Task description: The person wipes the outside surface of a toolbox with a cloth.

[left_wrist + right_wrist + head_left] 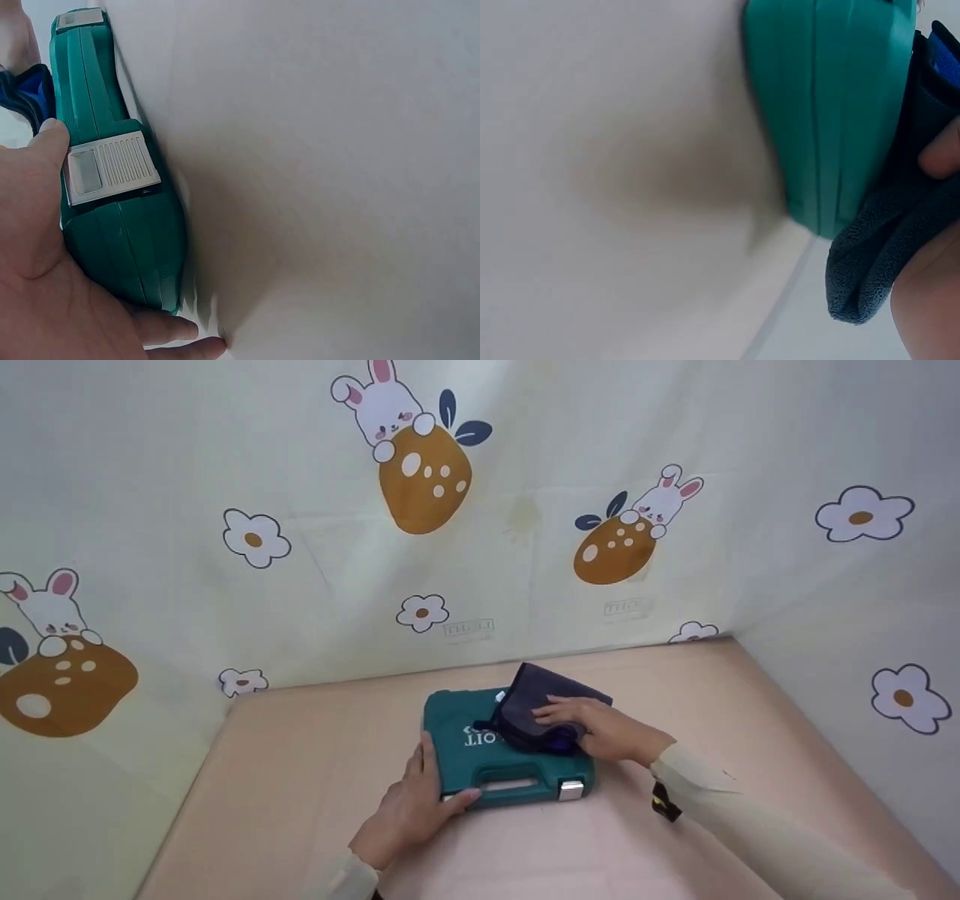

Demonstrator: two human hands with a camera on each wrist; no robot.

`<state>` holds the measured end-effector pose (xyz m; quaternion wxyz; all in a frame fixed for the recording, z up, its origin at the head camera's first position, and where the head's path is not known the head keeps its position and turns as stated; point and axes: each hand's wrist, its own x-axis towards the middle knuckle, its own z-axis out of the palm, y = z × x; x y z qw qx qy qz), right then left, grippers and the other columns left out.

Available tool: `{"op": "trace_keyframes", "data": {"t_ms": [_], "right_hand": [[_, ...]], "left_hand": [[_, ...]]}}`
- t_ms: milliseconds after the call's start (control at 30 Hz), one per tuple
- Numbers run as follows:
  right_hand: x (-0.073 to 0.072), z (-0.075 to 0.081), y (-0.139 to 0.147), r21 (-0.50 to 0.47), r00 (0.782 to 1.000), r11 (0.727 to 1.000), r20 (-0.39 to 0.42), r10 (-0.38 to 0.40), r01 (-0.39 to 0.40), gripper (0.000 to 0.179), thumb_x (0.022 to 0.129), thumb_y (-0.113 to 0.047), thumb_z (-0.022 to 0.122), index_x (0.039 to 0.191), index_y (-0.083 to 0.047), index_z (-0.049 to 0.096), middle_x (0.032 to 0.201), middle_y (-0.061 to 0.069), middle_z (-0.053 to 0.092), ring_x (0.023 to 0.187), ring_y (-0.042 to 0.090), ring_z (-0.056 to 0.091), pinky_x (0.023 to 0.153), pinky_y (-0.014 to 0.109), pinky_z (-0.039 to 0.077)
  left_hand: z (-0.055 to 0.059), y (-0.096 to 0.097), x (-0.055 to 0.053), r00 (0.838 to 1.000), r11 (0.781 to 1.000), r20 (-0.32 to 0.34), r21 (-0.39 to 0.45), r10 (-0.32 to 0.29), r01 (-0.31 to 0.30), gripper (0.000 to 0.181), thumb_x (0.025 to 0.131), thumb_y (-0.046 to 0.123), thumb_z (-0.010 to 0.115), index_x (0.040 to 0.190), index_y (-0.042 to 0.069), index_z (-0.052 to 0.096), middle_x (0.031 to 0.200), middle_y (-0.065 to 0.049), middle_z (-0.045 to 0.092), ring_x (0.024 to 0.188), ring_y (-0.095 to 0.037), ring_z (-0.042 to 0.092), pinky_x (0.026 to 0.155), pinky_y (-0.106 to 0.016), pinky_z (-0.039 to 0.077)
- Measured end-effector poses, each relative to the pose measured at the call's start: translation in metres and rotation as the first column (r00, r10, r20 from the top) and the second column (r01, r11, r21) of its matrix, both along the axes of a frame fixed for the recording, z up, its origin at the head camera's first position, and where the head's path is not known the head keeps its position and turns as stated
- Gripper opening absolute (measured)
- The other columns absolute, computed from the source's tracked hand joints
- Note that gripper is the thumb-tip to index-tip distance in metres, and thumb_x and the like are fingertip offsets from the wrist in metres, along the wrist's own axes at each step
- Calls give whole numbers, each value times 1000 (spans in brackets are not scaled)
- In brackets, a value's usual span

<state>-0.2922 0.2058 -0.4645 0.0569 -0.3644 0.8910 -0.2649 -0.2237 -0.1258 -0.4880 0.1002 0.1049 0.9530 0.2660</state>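
A green plastic tool case (461, 765) with white lettering, a handle cutout and metal latches lies flat on the table. My left hand (412, 806) rests against its near left corner. The thumb lies on top by the handle, and the fairly straight fingers run along the left side. In the left wrist view, a metal latch (112, 169) shows beside that thumb. A dark, folded cloth (521, 709) with blue inside its folds covers the lid's right part. My right hand (596, 724) holds the cloth against the case, fingers over it and thumb at its near fold.
Light pinkish cloth covers the table (300, 757) around the case. Behind and at both sides stands a pale curtain (525, 570) printed with rabbits and flowers. A black and yellow strap (664, 802) hangs at the right sleeve.
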Motion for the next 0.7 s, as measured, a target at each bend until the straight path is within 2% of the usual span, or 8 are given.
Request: {"op": "trace_keyframes", "data": {"t_ms": [267, 500, 700], "right_hand": [[10, -4, 17, 4, 997, 997, -12, -74, 74, 78, 79, 21, 39, 146, -14, 58, 154, -4, 46, 149, 25, 25, 114, 57, 23], [25, -6, 10, 28, 988, 994, -120, -99, 103, 70, 81, 21, 45, 147, -2, 53, 155, 8, 45, 146, 36, 29, 112, 56, 26], [41, -6, -2, 80, 967, 984, -212, -140, 160, 62, 85, 20, 51, 146, 5, 50, 152, 19, 46, 142, 44, 35, 108, 54, 33]], "left_hand": [[1, 0, 0, 1000, 1000, -7, -2, 2, -2, 121, 89, 71, 61, 160, -4, -4, 160, -34, 15, 136, -47, 40, 104, -61, 37], [1, 1, 2, 1000, 1000, -24, 2, 2, -2, 122, 89, 71, 62, 159, -6, -2, 160, -34, 16, 134, -47, 43, 102, -62, 38], [-3, 0, 0, 1000, 1000, -16, -2, 12, -12, 123, 88, 72, 62, 160, -4, -2, 160, -33, 15, 136, -47, 41, 103, -63, 37]]}}
